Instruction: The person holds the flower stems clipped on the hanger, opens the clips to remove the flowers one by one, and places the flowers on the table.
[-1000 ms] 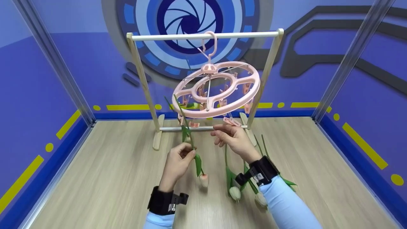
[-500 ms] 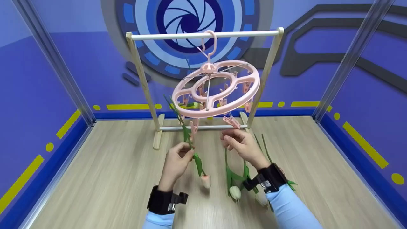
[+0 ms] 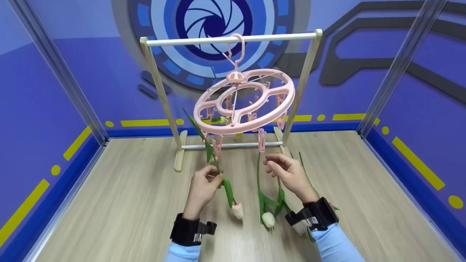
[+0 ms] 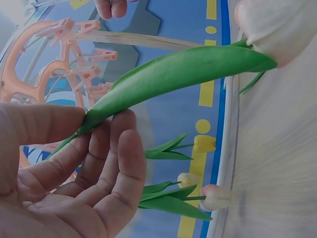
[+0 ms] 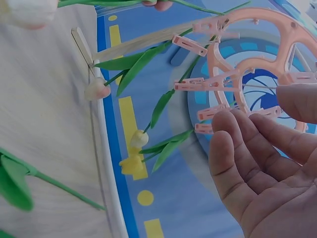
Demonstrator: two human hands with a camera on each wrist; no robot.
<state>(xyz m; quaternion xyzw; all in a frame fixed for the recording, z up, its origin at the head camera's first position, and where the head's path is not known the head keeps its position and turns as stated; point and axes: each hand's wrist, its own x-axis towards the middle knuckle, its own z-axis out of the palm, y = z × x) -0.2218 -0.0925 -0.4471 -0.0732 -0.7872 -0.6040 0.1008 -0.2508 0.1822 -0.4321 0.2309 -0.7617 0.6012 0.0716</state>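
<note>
My left hand [image 3: 205, 187] pinches the green stem of a pale pink-white tulip [image 3: 237, 211] between thumb and fingers. Its head points down to the right, while the stem rises toward the hanger's left side. A broad tulip leaf [image 4: 173, 74] stretches past the fingertips in the left wrist view. My right hand [image 3: 289, 178] holds nothing; its fingers bend loosely, just below and right of a pink clothespin [image 3: 261, 140]. That clothespin hangs from a round pink clip hanger [image 3: 233, 129], which tilts down at the left. Another clothespin [image 3: 217, 143] dangles close to the held stem.
A wooden rack [image 3: 276, 37] carries the hanger. Tulips with a pinkish head [image 5: 97, 89], a white head [image 5: 139, 138] and a yellow head [image 5: 131, 163] hang from clips. On the table [image 3: 127, 203] lie more tulips, one white-headed [image 3: 268, 220], others partly behind the right wrist.
My right hand has drawn down and right, away from the front clothespin, which now hangs straight. The left front clothespin has also swung down upright. The left hand keeps the tulip nearly in place.
</note>
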